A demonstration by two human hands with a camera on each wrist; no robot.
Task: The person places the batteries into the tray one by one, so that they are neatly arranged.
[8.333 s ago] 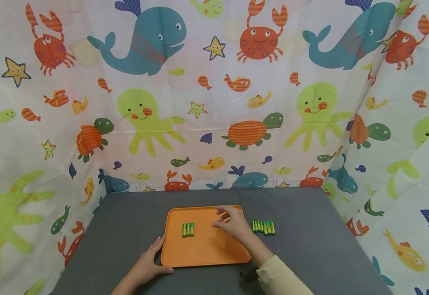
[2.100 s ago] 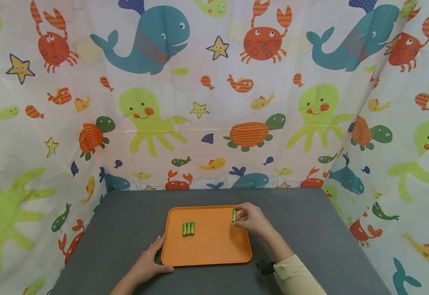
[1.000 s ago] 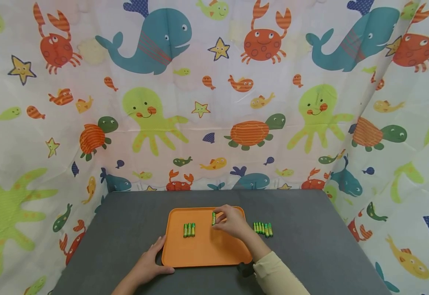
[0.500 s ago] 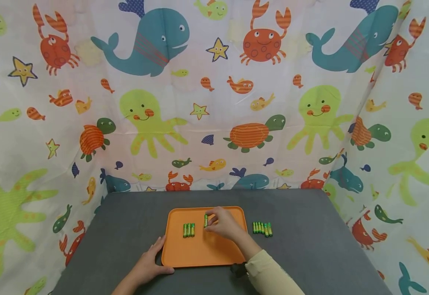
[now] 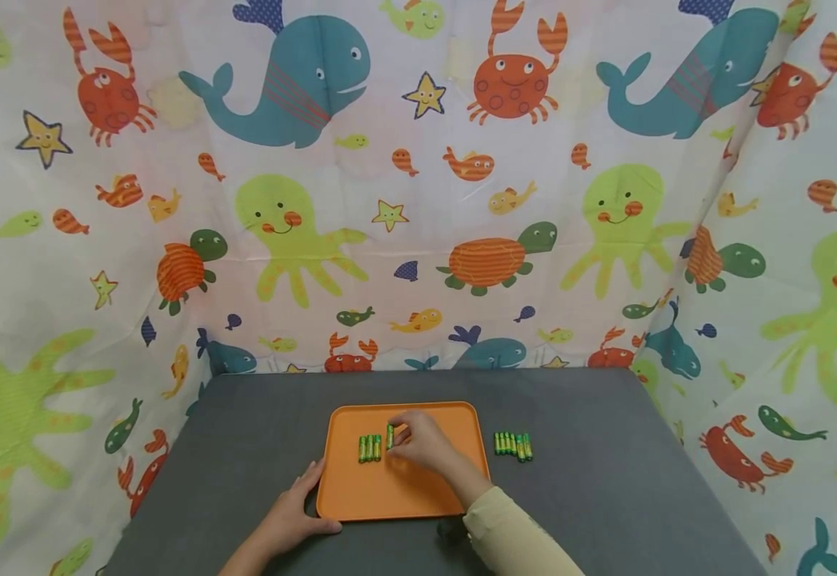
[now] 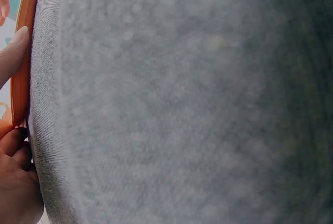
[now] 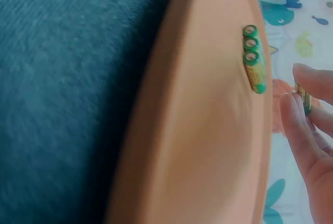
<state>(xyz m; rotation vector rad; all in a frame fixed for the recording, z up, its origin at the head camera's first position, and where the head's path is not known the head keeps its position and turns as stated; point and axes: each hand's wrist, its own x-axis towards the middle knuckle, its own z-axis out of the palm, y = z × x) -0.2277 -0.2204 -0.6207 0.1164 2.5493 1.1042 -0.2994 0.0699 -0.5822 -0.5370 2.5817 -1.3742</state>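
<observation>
My right hand (image 5: 422, 442) is over the orange tray (image 5: 390, 504), pinching a green-and-yellow battery (image 5: 390, 436) between thumb and fingers. The right wrist view shows this battery (image 7: 304, 99) mostly covered by the fingers, above the tray surface. Just left of it, three matching batteries (image 5: 370, 449) lie side by side on the tray. My left hand (image 5: 290, 512) holds the tray's near left corner, fingers along the left side and thumb at the near edge. In the left wrist view the thumb (image 6: 14, 52) presses the tray's outer rim (image 6: 21, 94).
Several more green batteries (image 5: 513, 446) stand in a row on the grey table (image 5: 577, 480), right of the tray. A curtain printed with sea animals (image 5: 418, 200) hangs behind and along both sides of the table.
From the row on the right, my right hand has brought a battery leftward over the tray, close to the three lying there. My left hand has stayed at the tray's corner.
</observation>
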